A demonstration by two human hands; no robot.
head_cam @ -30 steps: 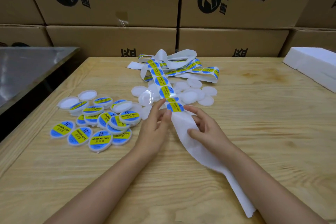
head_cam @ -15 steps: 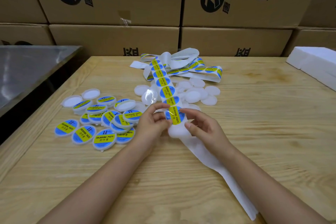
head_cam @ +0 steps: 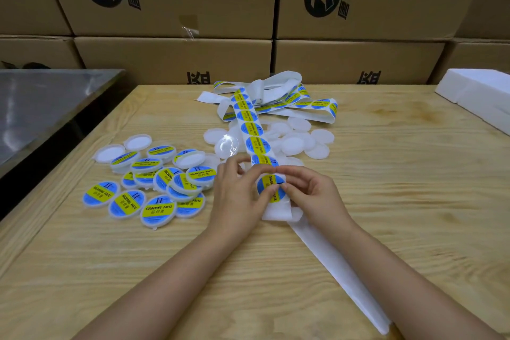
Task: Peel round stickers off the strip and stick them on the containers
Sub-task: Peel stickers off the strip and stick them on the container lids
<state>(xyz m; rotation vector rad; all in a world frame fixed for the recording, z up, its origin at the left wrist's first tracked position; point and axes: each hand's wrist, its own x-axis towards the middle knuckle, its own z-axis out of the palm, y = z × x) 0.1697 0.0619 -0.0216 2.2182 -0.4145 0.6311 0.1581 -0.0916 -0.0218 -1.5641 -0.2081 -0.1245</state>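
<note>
The wooden table (head_cam: pixel 386 201) holds a long strip (head_cam: pixel 252 130) that runs straight away from the person, from the hands to a far tangle. Plain white containers (head_cam: pixel 295 143) lie just past the hands, a bit nearer the right one. The left hand (head_cam: pixel 237 196) grips the strip at its bend, and the right hand (head_cam: pixel 314 196) pinches the edge of the round sticker (head_cam: pixel 269 188) between them.

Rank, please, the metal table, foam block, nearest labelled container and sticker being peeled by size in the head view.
1. metal table
2. foam block
3. labelled container and sticker: look alike; sticker is nearer, so unranked.
</note>
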